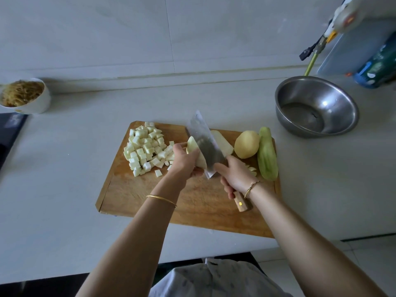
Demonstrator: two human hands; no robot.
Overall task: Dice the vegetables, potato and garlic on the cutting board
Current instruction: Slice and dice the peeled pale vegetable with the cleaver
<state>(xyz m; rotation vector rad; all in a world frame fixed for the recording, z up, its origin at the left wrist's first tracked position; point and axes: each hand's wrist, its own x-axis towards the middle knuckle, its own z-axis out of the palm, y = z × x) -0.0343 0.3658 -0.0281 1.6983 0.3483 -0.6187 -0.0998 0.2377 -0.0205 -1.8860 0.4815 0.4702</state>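
A wooden cutting board [192,206] lies on the counter. My left hand [185,161] holds a pale peeled vegetable piece [194,146] steady on it. My right hand [235,175] grips the wooden handle of a cleaver [205,144], whose blade rests against that piece. A pile of pale diced cubes [145,148] sits at the board's far left. Another pale piece [222,142] lies behind the blade. A peeled potato [246,144] and a peeled green vegetable [267,155] rest at the board's right. Small pale garlic-like pieces [252,169] show beside my right hand.
A steel bowl [342,108] stands at the right, behind the board. A white bowl of shredded food [23,96] sits at the far left. A clear container [351,50] and a blue-green bottle [377,67] stand at the back right. The counter's front edge is near my body.
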